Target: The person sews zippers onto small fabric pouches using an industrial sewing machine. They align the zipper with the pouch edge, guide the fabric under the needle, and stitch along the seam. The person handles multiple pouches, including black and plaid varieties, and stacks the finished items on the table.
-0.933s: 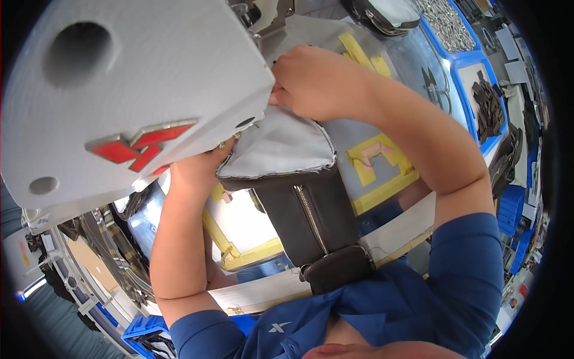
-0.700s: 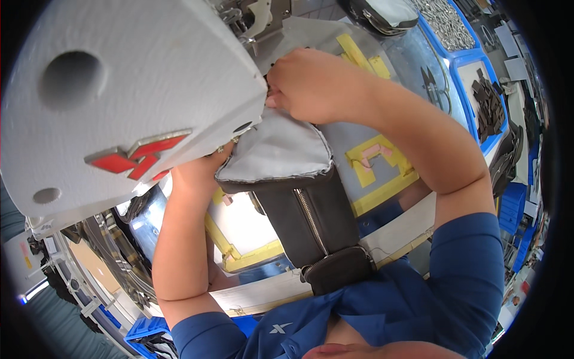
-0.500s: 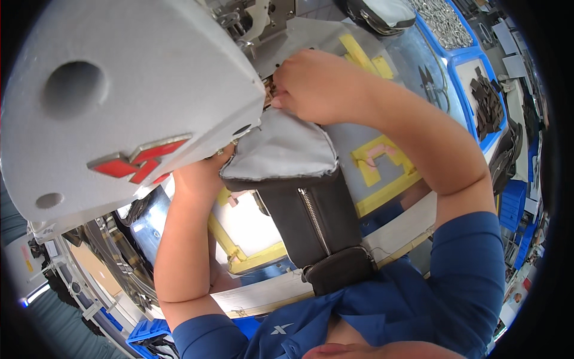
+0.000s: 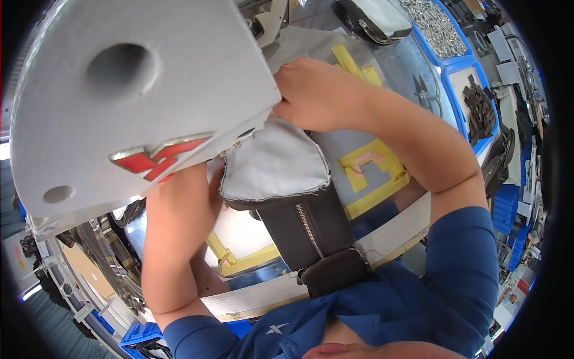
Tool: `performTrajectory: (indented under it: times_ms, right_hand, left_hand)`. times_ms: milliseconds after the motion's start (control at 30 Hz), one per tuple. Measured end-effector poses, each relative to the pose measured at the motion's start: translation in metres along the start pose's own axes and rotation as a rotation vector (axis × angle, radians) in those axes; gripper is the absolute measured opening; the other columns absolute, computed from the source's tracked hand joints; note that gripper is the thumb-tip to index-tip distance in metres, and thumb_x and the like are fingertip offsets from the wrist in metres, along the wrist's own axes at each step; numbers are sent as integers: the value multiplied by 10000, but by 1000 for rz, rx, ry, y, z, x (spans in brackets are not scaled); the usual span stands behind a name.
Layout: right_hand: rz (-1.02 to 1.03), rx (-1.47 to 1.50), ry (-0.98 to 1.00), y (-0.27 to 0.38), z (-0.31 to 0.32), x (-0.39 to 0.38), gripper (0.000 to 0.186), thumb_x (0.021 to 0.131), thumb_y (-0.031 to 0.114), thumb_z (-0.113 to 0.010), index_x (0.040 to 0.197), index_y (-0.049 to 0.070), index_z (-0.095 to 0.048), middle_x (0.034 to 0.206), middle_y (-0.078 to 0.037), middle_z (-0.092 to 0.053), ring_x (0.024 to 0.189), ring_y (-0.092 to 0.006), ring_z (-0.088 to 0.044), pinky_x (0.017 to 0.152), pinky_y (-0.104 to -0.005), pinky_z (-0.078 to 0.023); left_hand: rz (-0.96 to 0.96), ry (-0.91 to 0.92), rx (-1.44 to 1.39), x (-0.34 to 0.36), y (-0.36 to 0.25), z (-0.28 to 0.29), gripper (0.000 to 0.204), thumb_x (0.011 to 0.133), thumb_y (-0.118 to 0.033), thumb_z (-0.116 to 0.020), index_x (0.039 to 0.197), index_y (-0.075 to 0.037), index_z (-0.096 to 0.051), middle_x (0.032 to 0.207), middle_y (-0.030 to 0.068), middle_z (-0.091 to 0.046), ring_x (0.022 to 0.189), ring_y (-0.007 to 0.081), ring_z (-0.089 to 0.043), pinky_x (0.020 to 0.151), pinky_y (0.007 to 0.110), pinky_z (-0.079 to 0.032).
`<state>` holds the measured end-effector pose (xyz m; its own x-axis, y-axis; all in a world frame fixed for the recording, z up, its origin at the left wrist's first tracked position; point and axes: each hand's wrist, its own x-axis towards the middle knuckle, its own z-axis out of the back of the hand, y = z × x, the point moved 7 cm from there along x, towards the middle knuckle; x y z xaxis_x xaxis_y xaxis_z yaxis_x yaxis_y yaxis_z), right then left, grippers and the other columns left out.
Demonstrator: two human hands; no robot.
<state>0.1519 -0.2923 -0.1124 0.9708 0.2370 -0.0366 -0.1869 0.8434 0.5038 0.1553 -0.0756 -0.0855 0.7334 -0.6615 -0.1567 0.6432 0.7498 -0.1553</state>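
Note:
A black bag (image 4: 311,230) with a metal zipper lies lengthwise in front of me. Its grey-white lining panel (image 4: 275,161) faces up at the far end, beside the pale grey head of a sewing machine (image 4: 179,102). My right hand (image 4: 317,93) is closed at the bag's far edge, its fingertips hidden behind the machine head. From the left, my left hand (image 4: 209,176) reaches under the machine head by the bag's left edge; its fingers are out of sight. A smaller black pouch part (image 4: 335,272) of the bag rests against my shirt.
Yellow tape strips (image 4: 373,203) mark the work surface. Far right are a blue tray of metal hardware (image 4: 436,30), a blue tray of dark pieces (image 4: 478,110) and snips (image 4: 426,90). Another grey-and-black bag (image 4: 376,21) sits at the back. Dark straps (image 4: 110,251) hang at left.
The view has shifted, and the machine head now covers more of both hands. The left hand has slid further out of sight beneath it. The right hand stays closed at the bag's far edge.

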Motion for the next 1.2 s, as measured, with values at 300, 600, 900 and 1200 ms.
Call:
performTrajectory:
  times_ms: [300, 600, 900, 1200]
  right_hand:
    - [-2, -19, 30, 1, 2, 2, 254, 932, 218, -681, 927, -31, -727, 896, -250, -718, 888, -475, -678, 777, -536, -530]
    - [48, -14, -19, -2, -7, 6, 313, 932, 233, -672, 866, -63, -754, 876, -255, -744, 913, -466, -732, 824, -540, -586]
    - [72, -42, -128, -1, -14, 9, 294, 918, 230, -666, 866, -42, -762, 884, -254, -745, 935, -461, -731, 840, -537, -586]
    - [72, 2, -156, 15, -17, 7, 248, 871, 190, -640, 845, -27, -757, 885, -243, -740, 891, -459, -717, 807, -541, -573]
  left_hand:
    - [-415, -87, -326, -18, -62, 22, 546, 700, -116, -892, 1164, 12, -636, 1301, 246, -671, 1138, 437, -673, 972, 480, -557]
    - [-441, 20, -264, -9, -68, 0, 756, 679, -22, -800, 1415, -52, -627, 1437, 216, -638, 1231, 428, -655, 1055, 468, -547]
    - [-426, 55, -180, -10, -70, 0, 685, 715, -113, -786, 1382, -41, -646, 1392, 244, -647, 1187, 427, -676, 1024, 465, -562]
    - [-384, 105, -133, -17, -67, 1, 642, 744, -156, -809, 1343, 10, -647, 1370, 280, -648, 1189, 429, -685, 1009, 467, -569]
